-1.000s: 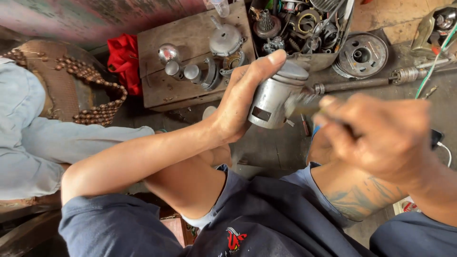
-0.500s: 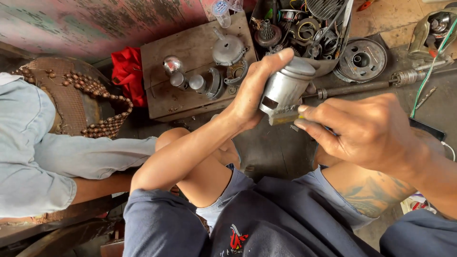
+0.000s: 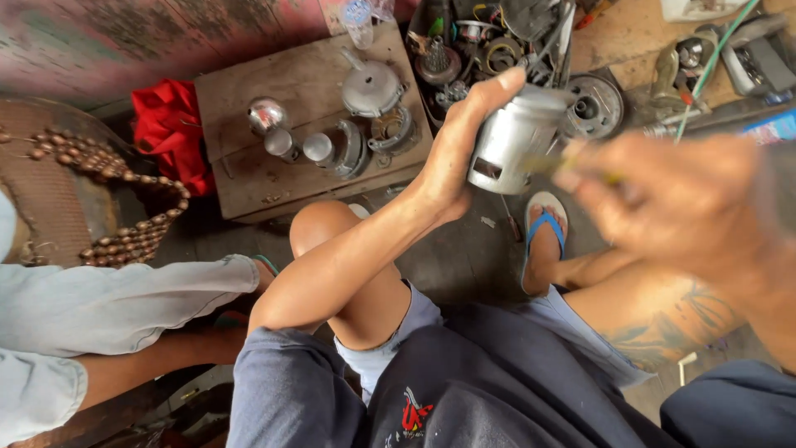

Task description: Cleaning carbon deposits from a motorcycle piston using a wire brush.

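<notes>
**Head view: a grey cylinder held up over the knees**

We are looking down from the head camera at our own lap first: dark shorts and two bare knees, with open concrete floor (image 3: pixel 464 257) showing between them. Our right foot in a blue sandal (image 3: pixel 543 228) is resting on that floor, just below the work.

Above the knees, our left hand (image 3: pixel 456 153) is gripping a grey metal cylinder (image 3: pixel 514 141), the thumb reaching up over its top edge and the palm wrapping its left side. Our right hand (image 3: pixel 663 203) is blurring badly; it is pinching a thin yellowish tool (image 3: pixel 551 163) whose tip is lying at the cylinder's right edge, though we cannot tell whether it is touching.

To the left, another person's leg in pale jeans (image 3: pixel 124 303) is crowding in near our left knee.

Farther off, a low wooden board (image 3: pixel 240 178) is carrying several round metal parts, its near edge just beyond our left knee. A red cloth (image 3: pixel 170 129) is lying at its left edge, and a heap of engine parts (image 3: pixel 489 41) is sitting behind the cylinder.
</notes>
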